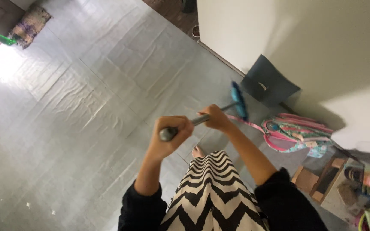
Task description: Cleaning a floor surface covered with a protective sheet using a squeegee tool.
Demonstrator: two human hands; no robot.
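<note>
Grey tiled floor [65,107] under me, white wall [300,34] at right. My left hand [170,137] is closed around the top of the broom handle [185,125]. My right hand [215,117] grips it lower, the blue head [239,100] just beyond, near a dustpan [268,83] and colourful bag [298,133].

The person wears dark, nearly black sleeves [144,201] pushed up to the forearms and a garment [213,192] of bold black-and-white zigzag stripes (chevrons running crosswise); one foot [198,151] is bare.

Grey metal mop handle [185,125] tilted, blue head [239,100] above floor.
</note>
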